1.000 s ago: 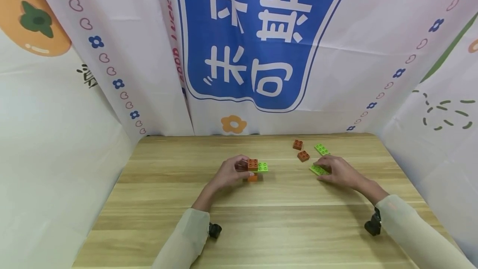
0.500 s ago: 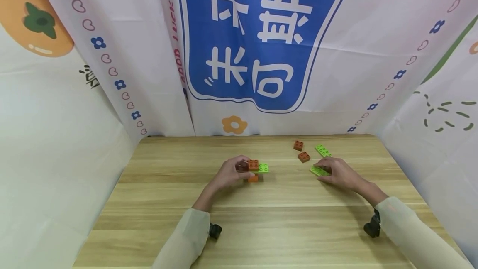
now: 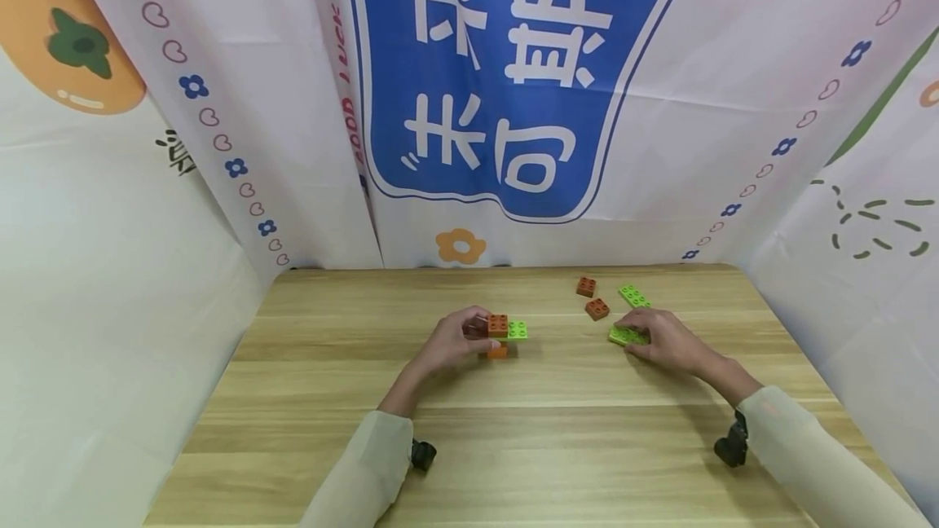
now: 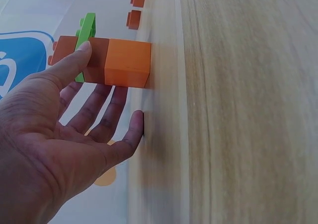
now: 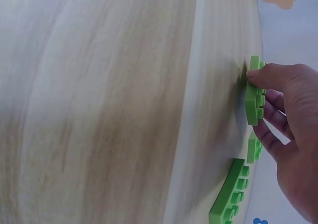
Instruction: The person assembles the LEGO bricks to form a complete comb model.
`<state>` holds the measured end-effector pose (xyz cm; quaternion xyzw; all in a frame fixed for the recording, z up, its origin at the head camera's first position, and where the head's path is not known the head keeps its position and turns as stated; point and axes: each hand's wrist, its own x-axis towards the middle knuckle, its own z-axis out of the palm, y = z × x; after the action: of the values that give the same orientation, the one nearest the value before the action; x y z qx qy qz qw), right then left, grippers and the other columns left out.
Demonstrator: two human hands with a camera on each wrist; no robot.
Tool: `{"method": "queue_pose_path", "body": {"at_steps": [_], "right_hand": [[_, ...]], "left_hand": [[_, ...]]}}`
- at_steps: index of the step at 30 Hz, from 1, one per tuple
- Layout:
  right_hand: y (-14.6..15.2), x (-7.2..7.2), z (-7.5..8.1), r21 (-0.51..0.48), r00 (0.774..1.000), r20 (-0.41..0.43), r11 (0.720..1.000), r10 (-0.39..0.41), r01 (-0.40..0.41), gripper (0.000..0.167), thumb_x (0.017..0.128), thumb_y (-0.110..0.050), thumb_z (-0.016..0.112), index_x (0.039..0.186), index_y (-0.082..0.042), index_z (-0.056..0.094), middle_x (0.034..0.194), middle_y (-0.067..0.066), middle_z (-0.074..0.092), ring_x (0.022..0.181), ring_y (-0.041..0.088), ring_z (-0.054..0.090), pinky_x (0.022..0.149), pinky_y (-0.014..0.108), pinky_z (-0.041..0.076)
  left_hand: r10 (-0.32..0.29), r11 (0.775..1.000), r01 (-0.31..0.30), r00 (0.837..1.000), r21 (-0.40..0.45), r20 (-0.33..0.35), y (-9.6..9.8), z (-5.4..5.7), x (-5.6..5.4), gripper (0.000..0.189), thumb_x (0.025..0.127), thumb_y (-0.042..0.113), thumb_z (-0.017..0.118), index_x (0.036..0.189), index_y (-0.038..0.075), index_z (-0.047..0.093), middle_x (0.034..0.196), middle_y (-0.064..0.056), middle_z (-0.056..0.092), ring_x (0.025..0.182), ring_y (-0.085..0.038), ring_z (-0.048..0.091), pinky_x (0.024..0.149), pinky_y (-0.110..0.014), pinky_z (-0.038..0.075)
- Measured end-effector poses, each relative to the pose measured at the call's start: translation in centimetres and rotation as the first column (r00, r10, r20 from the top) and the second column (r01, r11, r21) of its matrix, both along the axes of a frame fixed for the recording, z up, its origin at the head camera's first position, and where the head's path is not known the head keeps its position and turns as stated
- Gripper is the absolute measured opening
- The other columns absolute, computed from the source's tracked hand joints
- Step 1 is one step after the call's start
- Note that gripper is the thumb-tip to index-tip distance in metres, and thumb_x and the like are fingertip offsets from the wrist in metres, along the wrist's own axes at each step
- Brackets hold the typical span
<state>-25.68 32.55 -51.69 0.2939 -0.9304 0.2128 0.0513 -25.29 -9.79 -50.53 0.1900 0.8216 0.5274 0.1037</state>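
My left hand (image 3: 460, 338) grips a small stack of toy building bricks, thumb on the near side and fingers behind. In the left wrist view the stack has an orange block (image 4: 128, 62) at the bottom and a brown brick (image 4: 95, 67) above it. Over that lies a green plate (image 4: 87, 28), with another brown brick (image 4: 63, 50) on top. The green plate juts out to the right in the head view. My right hand (image 3: 666, 339) pinches a green studded plate (image 5: 252, 97) between thumb and fingers, low over the table; its right end is hidden by the hand.
Two loose brown bricks, one behind (image 3: 586, 287) and one nearer (image 3: 597, 309), lie between my hands toward the back. A green plate (image 3: 634, 297) lies beyond my right hand. The right wrist view shows a longer green plate (image 5: 229, 191). Patterned cloth (image 3: 323, 218) borders the wooden table (image 3: 469, 446).
The green plate in my right hand has turned slightly, lying more level across the head view. My left hand and its stack stay in place.
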Motion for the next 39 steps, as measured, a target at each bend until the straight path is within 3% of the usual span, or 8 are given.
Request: {"method": "queue_pose_path", "body": {"at_steps": [10, 22, 30, 39], "right_hand": [[-0.9, 0.1, 1.1, -0.027, 1.0, -0.001, 0.999, 0.023, -0.023, 0.037, 0.084, -0.002, 0.088, 0.119, 0.0, 0.076, 0.117, 0.016, 0.076, 0.095, 0.027, 0.073, 0.078, 0.04, 0.063], [-2.8, 0.4, 2.6, -0.042, 0.997, -0.004, 0.997, 0.071, -0.071, 0.039, 0.085, -0.003, 0.086, 0.123, -0.007, 0.077, 0.119, 0.01, 0.075, 0.104, 0.025, 0.072, 0.086, 0.043, 0.062], [-4.2, 0.5, 3.8, -0.043, 0.994, -0.028, 0.994, 0.103, -0.104, 0.042, 0.084, -0.001, 0.088, 0.124, -0.005, 0.077, 0.119, 0.011, 0.074, 0.1, 0.022, 0.07, 0.077, 0.042, 0.061], [-6.2, 0.8, 5.7, -0.028, 0.988, -0.044, 0.988, 0.149, -0.15, 0.041, 0.085, -0.002, 0.086, 0.125, -0.006, 0.076, 0.125, 0.011, 0.073, 0.114, 0.028, 0.07, 0.093, 0.048, 0.06]], "left_hand": [[0.007, 1.0, -0.007, 1.0, -0.02, -0.003, 0.0, -0.1, 0.0, 0.033, 0.094, 0.011, 0.082, 0.124, 0.01, 0.069, 0.119, -0.009, 0.074, 0.104, -0.021, 0.068, 0.095, -0.04, 0.058], [-0.001, 1.0, 0.0, 1.0, -0.019, -0.008, -0.1, -0.1, -0.1, 0.034, 0.094, 0.011, 0.083, 0.124, 0.009, 0.069, 0.119, -0.009, 0.074, 0.105, -0.023, 0.069, 0.094, -0.039, 0.059], [-0.003, 1.0, 0.003, 1.0, -0.016, -0.012, 0.0, -0.2, -0.2, 0.034, 0.094, 0.013, 0.082, 0.125, 0.009, 0.069, 0.119, -0.009, 0.074, 0.106, -0.023, 0.069, 0.095, -0.039, 0.059], [0.001, 1.0, -0.002, 1.0, -0.021, -0.011, 0.0, -0.1, -0.1, 0.033, 0.095, 0.013, 0.081, 0.125, 0.008, 0.069, 0.12, -0.011, 0.074, 0.107, -0.024, 0.069, 0.095, -0.039, 0.058]]}}
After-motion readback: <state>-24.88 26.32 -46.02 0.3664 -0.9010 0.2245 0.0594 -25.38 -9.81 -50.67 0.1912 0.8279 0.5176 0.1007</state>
